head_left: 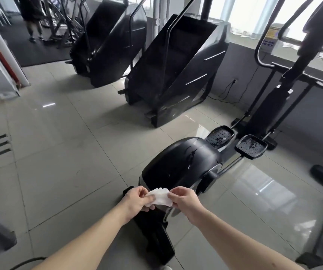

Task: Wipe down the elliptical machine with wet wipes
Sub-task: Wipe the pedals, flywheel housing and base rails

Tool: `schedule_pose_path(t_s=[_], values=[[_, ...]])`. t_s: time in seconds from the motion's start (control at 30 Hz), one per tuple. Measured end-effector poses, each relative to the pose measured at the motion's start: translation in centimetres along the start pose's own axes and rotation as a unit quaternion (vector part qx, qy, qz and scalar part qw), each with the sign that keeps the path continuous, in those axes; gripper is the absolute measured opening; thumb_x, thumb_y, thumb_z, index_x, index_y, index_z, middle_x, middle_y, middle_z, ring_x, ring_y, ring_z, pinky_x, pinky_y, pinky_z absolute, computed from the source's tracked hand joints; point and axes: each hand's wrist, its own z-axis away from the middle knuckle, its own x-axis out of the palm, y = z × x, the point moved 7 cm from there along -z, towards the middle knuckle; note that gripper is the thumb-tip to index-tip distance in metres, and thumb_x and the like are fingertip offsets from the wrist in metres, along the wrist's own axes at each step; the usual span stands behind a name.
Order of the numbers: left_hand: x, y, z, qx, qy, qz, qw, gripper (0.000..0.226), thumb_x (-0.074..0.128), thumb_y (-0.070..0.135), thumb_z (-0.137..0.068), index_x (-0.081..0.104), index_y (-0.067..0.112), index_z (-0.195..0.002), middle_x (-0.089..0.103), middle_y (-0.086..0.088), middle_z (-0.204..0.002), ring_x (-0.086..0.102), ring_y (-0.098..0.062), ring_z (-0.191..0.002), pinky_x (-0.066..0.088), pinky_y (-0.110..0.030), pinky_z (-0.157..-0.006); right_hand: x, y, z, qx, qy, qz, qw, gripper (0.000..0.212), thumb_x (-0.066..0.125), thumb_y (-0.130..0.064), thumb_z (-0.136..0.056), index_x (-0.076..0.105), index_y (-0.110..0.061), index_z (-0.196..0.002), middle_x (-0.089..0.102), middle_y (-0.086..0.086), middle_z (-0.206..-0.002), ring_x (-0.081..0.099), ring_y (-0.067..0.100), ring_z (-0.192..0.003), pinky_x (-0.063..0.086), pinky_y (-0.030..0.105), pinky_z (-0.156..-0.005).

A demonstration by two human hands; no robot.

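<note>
A white wipe, crumpled and soft with a ruffled upper edge, is held between both hands above the rear of the elliptical. The elliptical's flywheel housing is a rounded, glossy black plastic shell bearing streaks and droplets of moisture along its crest. Two black pedals, oval with ribbed, dotted treads and raised rims, lie beyond the housing; thin metal rails run from them toward the wheel. A matte black upright column and curved tubular handlebars rise at right. A flat black base bar extends toward the viewer beneath the hands.

The floor is pale grey, glazed square tile with dark grout lines, reflecting window light at right. Two black stair climbers, wedge-shaped with slanted side panels and thin silver stripes, stand behind on the tile; a dark mat covers the floor further back, where a person's legs are visible. A low grey wall beneath bright windows bounds the right side, with a cable trailing from a socket.

Both forearms are bare and reach forward, converging at the wipe. The left hand pinches the wipe's left edge with fingers curled under and thumb on top. The right hand grips the right edge between thumb and bent fingertips, knuckles upward. The wipe is not touching the housing.
</note>
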Motion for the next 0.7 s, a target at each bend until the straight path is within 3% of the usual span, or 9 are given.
schedule_pose_path(t_s=[0.07, 0.2, 0.3, 0.4, 0.5, 0.57, 0.63, 0.7], values=[[-0.3, 1.2, -1.3, -0.015, 0.020, 0.029, 0.999, 0.027, 0.072, 0.016, -0.095, 0.047, 0.012, -0.084, 0.073, -0.009, -0.077, 0.074, -0.025, -0.077, 0.053, -0.028, -0.064, -0.8, -1.0, -1.9, -0.003, -0.010, -0.009, 1.000, 0.009, 0.074, -0.018, -0.093, 0.075, -0.009, -0.092, 0.078, 0.008, -0.086, 0.076, 0.021, -0.078, 0.064, 0.040, -0.082], [-0.5, 4.1, -4.3, -0.042, 0.052, 0.101, 0.993, 0.028, 0.074, 0.013, -0.091, 0.047, 0.014, -0.084, 0.073, -0.012, -0.079, 0.071, -0.026, -0.071, 0.051, -0.030, -0.061, -2.3, -3.2, -5.5, -0.010, -0.034, -0.039, 0.999, 0.012, 0.067, -0.013, -0.097, 0.071, -0.002, -0.100, 0.079, 0.012, -0.088, 0.078, 0.022, -0.082, 0.062, 0.031, -0.073], [-0.1, 5.5, -6.5, -0.060, 0.040, 0.128, 0.989, 0.016, 0.069, 0.013, -0.093, 0.057, 0.009, -0.104, 0.075, -0.007, -0.086, 0.070, -0.027, -0.071, 0.051, -0.031, -0.062, -2.7, -4.5, -7.3, -0.014, -0.058, -0.067, 0.996, 0.014, 0.065, -0.014, -0.099, 0.068, -0.002, -0.105, 0.079, 0.012, -0.086, 0.078, 0.023, -0.084, 0.063, 0.034, -0.077], [0.8, 6.6, -8.4, -0.073, -0.002, 0.126, 0.989, 0.033, 0.064, 0.011, -0.092, 0.060, 0.012, -0.124, 0.075, -0.003, -0.094, 0.071, -0.023, -0.079, 0.051, -0.030, -0.066, -2.9, -5.4, -8.8, -0.006, -0.080, -0.100, 0.992, 0.014, 0.061, -0.012, -0.102, 0.063, 0.000, -0.108, 0.078, 0.017, -0.087, 0.078, 0.028, -0.085, 0.063, 0.037, -0.078], [1.7, 7.6, -9.8, -0.053, -0.056, 0.069, 0.995, 0.052, 0.067, 0.009, -0.072, 0.065, 0.022, -0.122, 0.073, 0.001, -0.087, 0.068, -0.018, -0.082, 0.050, -0.029, -0.070, -2.4, -5.8, -10.1, 0.016, -0.105, -0.119, 0.987, 0.009, 0.056, -0.011, -0.103, 0.058, -0.002, -0.104, 0.077, 0.023, -0.089, 0.077, 0.035, -0.087, 0.063, 0.040, -0.076], [1.5, 7.6, -11.1, -0.043, -0.064, 0.036, 0.996, 0.054, 0.072, 0.011, -0.075, 0.064, 0.027, -0.126, 0.073, 0.001, -0.087, 0.065, -0.014, -0.079, 0.050, -0.028, -0.070, -1.6, -5.9, -11.1, 0.029, -0.116, -0.115, 0.986, 0.008, 0.056, -0.012, -0.103, 0.057, -0.003, -0.103, 0.076, 0.024, -0.090, 0.077, 0.035, -0.088, 0.063, 0.039, -0.074], [0.7, 7.1, -12.9, -0.038, -0.062, 0.017, 0.997, 0.040, 0.075, 0.008, -0.086, 0.065, 0.020, -0.122, 0.071, 0.000, -0.082, 0.062, -0.012, -0.069, 0.049, -0.027, -0.064, -0.7, -5.9, -12.3, 0.038, -0.119, -0.107, 0.986, 0.008, 0.057, -0.012, -0.103, 0.058, -0.004, -0.103, 0.077, 0.023, -0.091, 0.077, 0.035, -0.089, 0.063, 0.038, -0.073], [-0.4, 6.6, -14.8, -0.036, -0.059, -0.015, 0.998, 0.017, 0.074, 0.006, -0.091, 0.068, 0.011, -0.106, 0.067, 0.001, -0.071, 0.057, -0.010, -0.059, 0.044, -0.026, -0.059, -0.1, -5.7, -13.9, 0.041, -0.099, -0.102, 0.989, 0.009, 0.060, -0.011, -0.101, 0.061, -0.002, -0.102, 0.077, 0.022, -0.092, 0.077, 0.033, -0.089, 0.064, 0.038, -0.076]])
